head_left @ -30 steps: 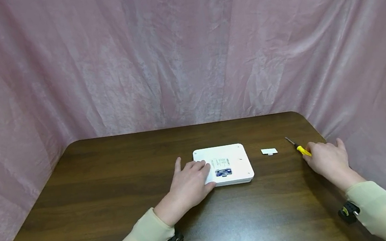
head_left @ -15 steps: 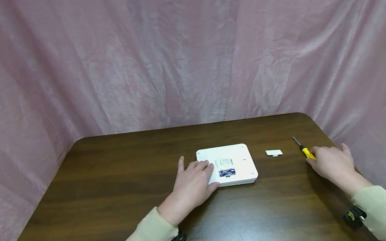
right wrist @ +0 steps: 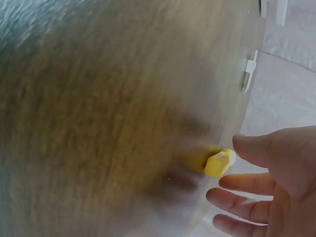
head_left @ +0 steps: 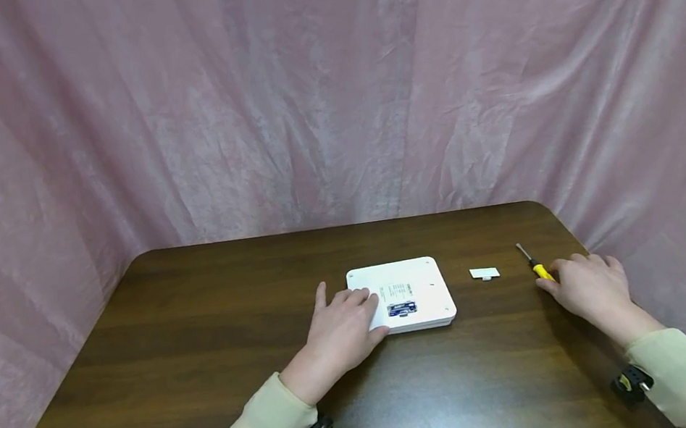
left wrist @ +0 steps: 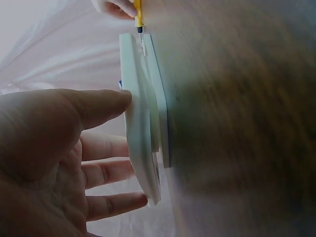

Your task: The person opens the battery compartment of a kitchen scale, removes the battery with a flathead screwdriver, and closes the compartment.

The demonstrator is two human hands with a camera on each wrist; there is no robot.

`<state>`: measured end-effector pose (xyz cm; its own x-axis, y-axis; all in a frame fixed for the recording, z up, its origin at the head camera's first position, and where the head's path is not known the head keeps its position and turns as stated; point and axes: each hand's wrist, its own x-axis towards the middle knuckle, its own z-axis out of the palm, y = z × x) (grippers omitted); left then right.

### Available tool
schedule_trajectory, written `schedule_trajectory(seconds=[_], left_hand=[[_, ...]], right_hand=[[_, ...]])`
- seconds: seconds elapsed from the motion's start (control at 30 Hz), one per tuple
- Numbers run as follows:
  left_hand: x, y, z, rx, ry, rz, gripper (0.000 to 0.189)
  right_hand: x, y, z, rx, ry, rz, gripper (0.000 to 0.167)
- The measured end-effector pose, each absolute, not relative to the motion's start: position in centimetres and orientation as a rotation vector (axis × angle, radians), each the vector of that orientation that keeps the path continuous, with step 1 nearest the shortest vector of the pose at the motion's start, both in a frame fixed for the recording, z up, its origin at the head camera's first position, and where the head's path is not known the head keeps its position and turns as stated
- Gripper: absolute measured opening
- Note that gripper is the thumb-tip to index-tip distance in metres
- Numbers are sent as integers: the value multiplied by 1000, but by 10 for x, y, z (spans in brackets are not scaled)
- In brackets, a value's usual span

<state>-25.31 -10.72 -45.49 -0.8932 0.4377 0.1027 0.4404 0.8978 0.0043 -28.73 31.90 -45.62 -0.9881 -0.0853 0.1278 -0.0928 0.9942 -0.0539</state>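
A flat white device, seemingly a kitchen scale (head_left: 421, 280), lies underside up, its battery compartment (head_left: 402, 309) uncovered with batteries inside. My left hand (head_left: 338, 328) rests on its left part; in the left wrist view the thumb (left wrist: 106, 106) touches the near edge and the other fingers spread across the underside. To the right lies a screwdriver (head_left: 542, 272) with a yellow handle, shaft pointing away. My right hand (head_left: 590, 289) is at the handle's end, the yellow handle (right wrist: 219, 164) between thumb and forefinger. The fingers look loose; contact is hard to make out.
A small white battery cover (head_left: 485, 273) with a tab lies between scale and screwdriver. The brown wooden table (head_left: 202, 336) has its right edge close by my right hand. A pink curtain (head_left: 327, 99) hangs behind the table.
The head view has shifted slightly. Compared with a second ago, the screwdriver and my right hand sit a little farther right of the battery cover. My left hand stays on the scale.
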Motion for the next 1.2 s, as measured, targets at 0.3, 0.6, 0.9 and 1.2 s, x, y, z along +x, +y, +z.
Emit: schedule_trajectory(seconds=[0.3,0.6,0.9,1.2], left_hand=[[-258,-111,-456,-690,-2984,-70,61],[-262,-113,-457,-720,-2950,-64,61],[-265,-113,-458,-735,-2938,-59,60],[-265,-113,-458,-730,-2941,-67,60]], right_hand=[[-293,308,-450,181,-2946,106,42],[-301,286,-436,252,-2931,117,54],[-295,251,-429,388,-2878,148,56],[-288,208,-425,566,-2819,229,49]])
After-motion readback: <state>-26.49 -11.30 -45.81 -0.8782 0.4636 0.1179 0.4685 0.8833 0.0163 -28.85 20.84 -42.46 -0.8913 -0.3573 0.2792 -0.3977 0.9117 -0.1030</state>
